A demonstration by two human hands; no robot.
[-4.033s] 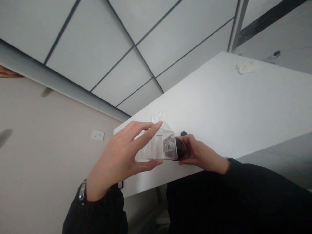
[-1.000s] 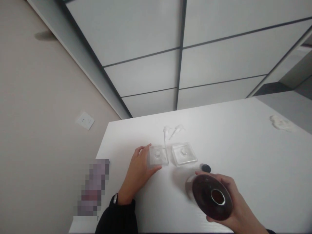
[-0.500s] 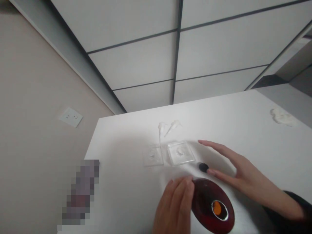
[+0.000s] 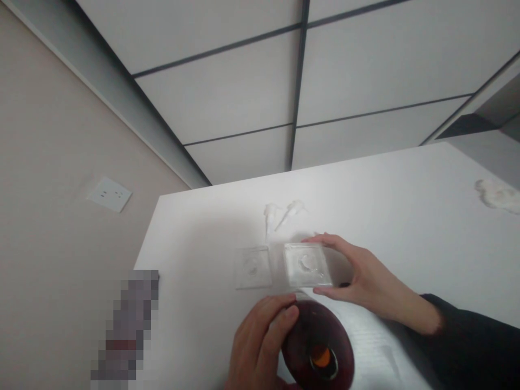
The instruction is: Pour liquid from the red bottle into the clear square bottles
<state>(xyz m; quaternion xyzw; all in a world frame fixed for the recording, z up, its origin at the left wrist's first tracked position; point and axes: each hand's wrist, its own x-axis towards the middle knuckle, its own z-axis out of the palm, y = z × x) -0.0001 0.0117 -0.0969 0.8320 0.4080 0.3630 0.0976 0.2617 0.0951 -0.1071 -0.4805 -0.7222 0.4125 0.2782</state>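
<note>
My left hand (image 4: 262,338) is closed on the side of a dark red, rounded object (image 4: 318,344) with an orange spot inside a shiny ring. Beyond it, my right hand (image 4: 357,271) grips a clear square piece (image 4: 307,264) with a round recess, thumb at the near edge and fingers at the far edge. A second clear square (image 4: 252,268) lies flat to the left. A small black item (image 4: 345,285) shows partly beside my right thumb.
Two white nozzle-like pieces (image 4: 270,216) lie behind the clear squares on the white table (image 4: 195,244). A white lumpy object (image 4: 498,196) sits at the far right. A blurred-out item (image 4: 125,327) is at the left edge.
My right hand has moved left from the black item and closed on the right clear square. My left hand and the dark red object have shifted left in view.
</note>
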